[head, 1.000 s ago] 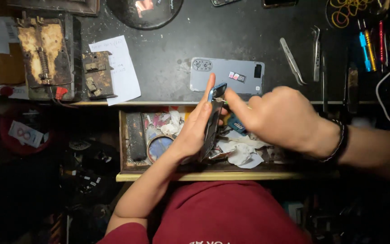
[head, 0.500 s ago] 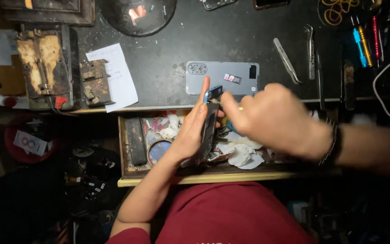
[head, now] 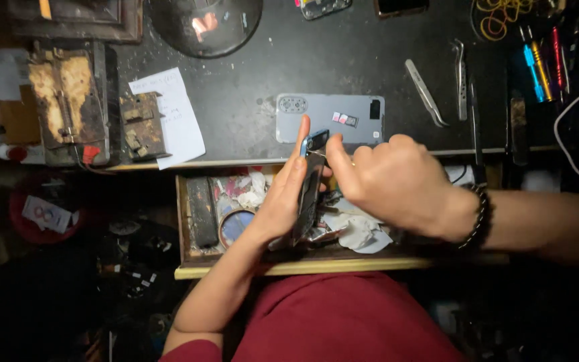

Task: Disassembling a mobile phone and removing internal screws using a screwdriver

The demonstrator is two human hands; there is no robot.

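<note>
On the dark bench you had: grey phone back cover [head: 330, 118], white paper slip [head: 172, 118], two tweezers [head: 426, 92], coloured screwdrivers [head: 541, 64], rubber bands [head: 500, 18], round lamp [head: 204, 24]. Your open drawer [head: 192, 261] held crumpled tissue [head: 356, 232].

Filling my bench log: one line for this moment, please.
left hand: holds dark phone edge-up | right hand: pinches its top | grey back cover: on desk

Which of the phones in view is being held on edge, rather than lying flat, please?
The dark phone over the open drawer, gripped in the left hand; the grey one lies flat, back up, on the bench.
</note>
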